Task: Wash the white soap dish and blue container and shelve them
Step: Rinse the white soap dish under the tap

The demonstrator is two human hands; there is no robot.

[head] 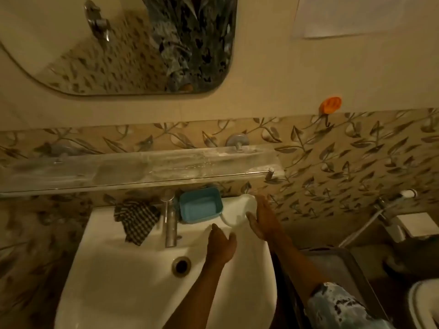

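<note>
Right hand at center-right of frame, reaching to the white soap dish on the back right of the sink rim. Its fingers lie fairly straight along the dish's right side, thumb toward the near edge; looks like touching or just starting a grip, can't tell if it's clamped yet. Dish seems tilted against the wall, probably left there to keep it clear of the basin.

Left hand hovers lower center over the basin, fingers loosely spread, holding nothing, likely ready to take the dish's other side.

Blue container sits mouth-up on the sink rim just left of the dish, right beside the tap, handy for washing next. Checked cloth draped over the rim left of the tap.

Glass shelf runs across mid-frame above the sink, bare, so that's where both go. No water visibly running; washing looks not yet begun.
</note>
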